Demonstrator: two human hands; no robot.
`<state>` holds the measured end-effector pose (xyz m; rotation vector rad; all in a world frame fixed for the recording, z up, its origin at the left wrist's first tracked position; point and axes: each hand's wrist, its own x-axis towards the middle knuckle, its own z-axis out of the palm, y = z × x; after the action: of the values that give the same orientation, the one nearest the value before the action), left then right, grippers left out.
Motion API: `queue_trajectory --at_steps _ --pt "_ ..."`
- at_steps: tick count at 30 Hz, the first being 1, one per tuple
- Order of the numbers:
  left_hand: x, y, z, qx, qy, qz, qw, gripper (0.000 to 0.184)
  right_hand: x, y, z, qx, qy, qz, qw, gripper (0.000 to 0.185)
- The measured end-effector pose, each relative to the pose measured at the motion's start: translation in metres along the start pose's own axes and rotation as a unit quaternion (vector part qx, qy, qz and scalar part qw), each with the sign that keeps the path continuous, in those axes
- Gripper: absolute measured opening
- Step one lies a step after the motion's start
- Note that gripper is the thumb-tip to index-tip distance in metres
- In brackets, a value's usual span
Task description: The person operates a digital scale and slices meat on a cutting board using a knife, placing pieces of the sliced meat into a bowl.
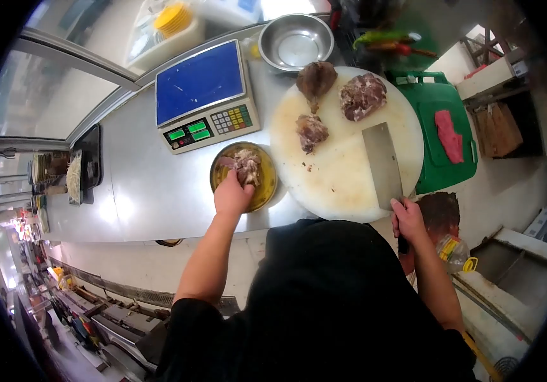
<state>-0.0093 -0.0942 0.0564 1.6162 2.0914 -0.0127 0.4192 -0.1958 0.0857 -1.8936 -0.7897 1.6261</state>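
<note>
My left hand (233,193) reaches over a round metal bowl (269,194), its thumb and fingers closed on chopped cooked meat (247,165). At the right, my right hand (407,221) is wrapped around the handle of a cleaver (383,167). The wide blade lies over the right part of a round white chopping board (312,184). Beyond the blade on that board are a large chunk of meat (362,97), a dark piece with a narrow end (316,81) and a smaller piece of meat (312,132). Small scraps lie near the smaller piece.
A digital scale (206,95) with a blue top stands behind the bowl on the steel counter (130,172). An unoccupied-looking steel basin (296,43) is at the back. Right of the board, a pink cloth (448,137) rests on a green lidded bin (423,111). A black tray (93,156) sits far left.
</note>
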Motion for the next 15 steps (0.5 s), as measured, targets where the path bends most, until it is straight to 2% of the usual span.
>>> queue_trajectory --at_steps 1,3,4,6,7,9,10,12,14,15 --pt "0.002 -0.007 -0.001 0.000 0.002 -0.001 1.000 0.043 0.000 -0.001 0.001 -0.003 0.004 0.004 1.000 0.035" --pt "0.007 -0.025 -0.005 -0.170 0.021 -0.028 0.985 0.041 -0.001 -0.002 0.002 -0.004 0.007 0.008 1.000 0.035" --pt "0.005 -0.028 -0.005 -0.421 -0.027 -0.075 0.904 0.044 -0.002 -0.002 0.002 -0.008 0.009 0.006 1.000 0.036" --pt "0.003 -0.032 -0.013 -0.630 -0.119 -0.055 0.765 0.048 -0.002 0.000 0.002 -0.010 0.012 0.006 1.000 0.036" --pt "0.000 -0.027 -0.016 -0.629 -0.120 -0.055 0.766 0.048 -0.002 0.000 0.002 -0.014 0.016 0.007 1.000 0.037" --pt "-0.009 -0.007 -0.025 -0.738 -0.230 -0.022 0.633 0.055 -0.002 0.000 0.002 -0.015 0.023 0.009 1.000 0.037" --pt "-0.011 0.003 -0.026 -0.737 -0.235 -0.020 0.633 0.055 -0.003 -0.002 0.002 -0.018 0.016 0.001 1.000 0.037" --pt "-0.012 0.027 -0.025 -0.760 -0.346 0.025 0.549 0.061 -0.004 -0.004 0.002 -0.021 0.017 -0.007 1.000 0.036" --pt "-0.015 0.060 -0.020 -0.721 -0.355 0.068 0.591 0.062 -0.001 0.002 0.002 -0.037 0.027 -0.027 0.999 0.036" --pt "-0.015 0.072 -0.007 -0.637 -0.289 0.123 0.704 0.060 0.001 0.004 0.002 -0.046 0.029 -0.013 0.998 0.034"
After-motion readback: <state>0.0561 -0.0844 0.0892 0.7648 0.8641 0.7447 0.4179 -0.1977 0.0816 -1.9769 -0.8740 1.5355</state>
